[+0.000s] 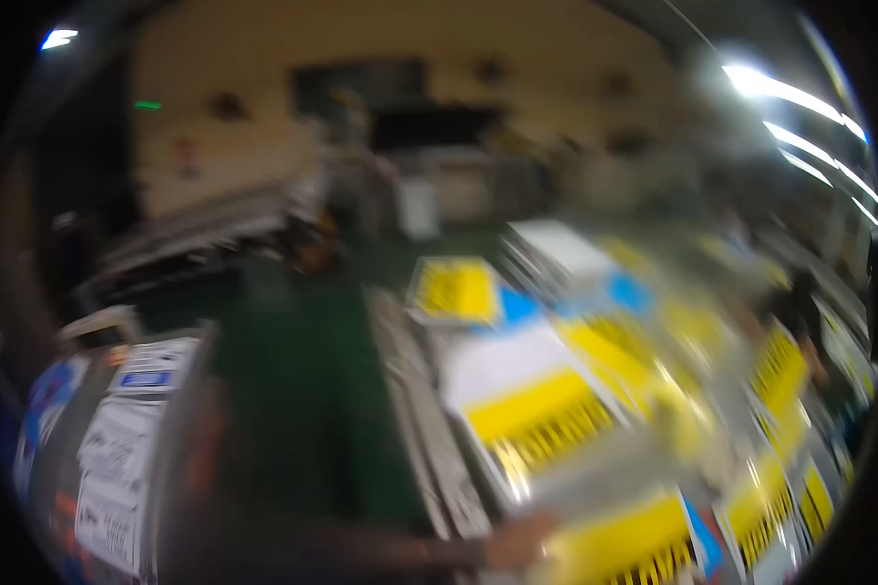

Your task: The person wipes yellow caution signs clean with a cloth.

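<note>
Motion blurs the whole view. From the lower left a dark forearm reaches in, and my left hand (519,541) is at the left edge of a yellow-and-white printed sheet (624,541) with black lettering. Its fingers are smeared, so whether they grip the sheet or only touch it is unclear. Just beyond lies another yellow-and-white sheet (541,414) on the grey work surface (595,478). I cannot make out my right hand anywhere in the frame.
More yellow sheets (778,375) lie to the right, near a blurred person (808,317). A white stack (561,249) stands farther back. White printed sheets (117,439) lie at the left. Green floor (302,409) shows between the two surfaces.
</note>
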Tool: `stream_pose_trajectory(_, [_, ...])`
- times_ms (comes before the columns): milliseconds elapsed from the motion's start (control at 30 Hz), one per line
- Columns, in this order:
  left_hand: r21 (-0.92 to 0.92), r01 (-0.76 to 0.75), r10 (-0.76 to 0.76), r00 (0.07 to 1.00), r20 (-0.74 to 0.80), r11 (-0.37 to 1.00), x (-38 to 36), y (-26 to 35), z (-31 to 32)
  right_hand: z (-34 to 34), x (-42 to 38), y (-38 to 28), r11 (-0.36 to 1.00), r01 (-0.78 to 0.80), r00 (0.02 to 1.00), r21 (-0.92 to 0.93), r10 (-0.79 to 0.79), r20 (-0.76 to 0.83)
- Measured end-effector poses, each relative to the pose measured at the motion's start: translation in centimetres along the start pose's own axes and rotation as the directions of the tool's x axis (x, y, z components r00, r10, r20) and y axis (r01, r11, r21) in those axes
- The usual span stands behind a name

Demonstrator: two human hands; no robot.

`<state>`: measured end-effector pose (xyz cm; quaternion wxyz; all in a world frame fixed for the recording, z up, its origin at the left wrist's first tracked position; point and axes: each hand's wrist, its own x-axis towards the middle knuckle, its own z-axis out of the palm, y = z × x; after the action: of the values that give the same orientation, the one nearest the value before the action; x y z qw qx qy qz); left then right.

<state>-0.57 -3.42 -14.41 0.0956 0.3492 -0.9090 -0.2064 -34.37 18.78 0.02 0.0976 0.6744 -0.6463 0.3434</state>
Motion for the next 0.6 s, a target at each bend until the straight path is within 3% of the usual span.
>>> stream_pose_trajectory(33, [-0.092, -0.044, 0.02, 0.967, -0.255, 0.995, 0.6, -1.7, 5.7, 0.6, -0.9, 0.5, 0.992, -0.117, 0.993, 0.035, 0.116, 0.036])
stream_pose_trajectory(67, [-0.148, -0.043, 0.022, 0.99, -0.141, 0.988, -0.8, 3.0, -3.4, 1.0, -3.0, 1.8, 0.928, -0.326, 0.945, 0.179, 0.323, 0.045])
stream_pose_trajectory(100, [-0.103, 0.084, -0.087, 0.996, -0.034, 0.991, -1.1, 5.8, -9.0, 1.3, -5.7, 2.3, 0.869, -0.425, 0.901, 0.255, 0.433, 0.025])
stream_pose_trajectory(167, [-0.144, 0.007, -0.029, 0.989, -0.146, 0.989, -0.1, 4.9, -7.6, 0.7, -7.9, 1.5, 0.831, -0.503, 0.855, 0.237, 0.518, 0.0])
stream_pose_trajectory(200, [-0.138, 0.028, -0.04, 0.996, -0.083, 0.99, -3.8, 5.5, -7.1, 0.3, -8.2, -1.1, 0.811, -0.545, 0.831, 0.215, 0.556, 0.012])
stream_pose_trajectory(233, [-0.1, 0.081, -0.082, 0.997, -0.007, 0.992, -2.9, 5.1, -9.4, -0.3, -8.6, -3.8, 0.788, -0.585, 0.805, 0.191, 0.592, 0.023])
stream_pose_trajectory(267, [-0.242, 0.176, -0.163, 0.984, 0.075, 0.954, -1.7, 5.3, -9.9, -0.3, -7.1, -3.5, 0.724, -0.623, 0.769, 0.295, 0.636, 0.063])
stream_pose_trajectory(300, [-0.373, 0.271, -0.239, 0.962, 0.13, 0.887, -0.9, 5.3, -10.2, 0.2, -7.0, -3.9, 0.68, -0.62, 0.758, 0.392, 0.648, 0.074])
stream_pose_trajectory(367, [-0.555, 0.324, -0.259, 0.946, 0.194, 0.766, -0.6, 4.5, -9.4, 1.2, -7.4, -4.8, 0.718, -0.628, 0.764, 0.301, 0.642, 0.063])
stream_pose_trajectory(433, [-0.617, 0.352, -0.286, 0.935, 0.207, 0.704, -0.6, 3.4, -8.4, 2.5, -8.0, -3.6, 0.847, -0.501, 0.864, 0.178, 0.503, 0.04])
stream_pose_trajectory(500, [-0.655, 0.373, -0.257, 0.928, 0.27, 0.657, -1.7, 4.1, -9.5, 3.2, -8.0, -4.0, 0.881, -0.468, 0.884, 0.072, 0.467, 0.037])
stream_pose_trajectory(567, [-0.692, 0.358, -0.141, 0.925, 0.352, 0.627, -2.3, 8.6, -12.3, 3.4, -7.8, -4.1, 0.881, -0.473, 0.876, 0.001, 0.471, 0.103])
stream_pose_trajectory(600, [-0.741, 0.325, -0.103, 0.939, 0.329, 0.588, -2.7, 8.2, -12.0, 3.1, -7.5, -3.8, 0.882, -0.472, 0.877, 0.004, 0.469, 0.1])
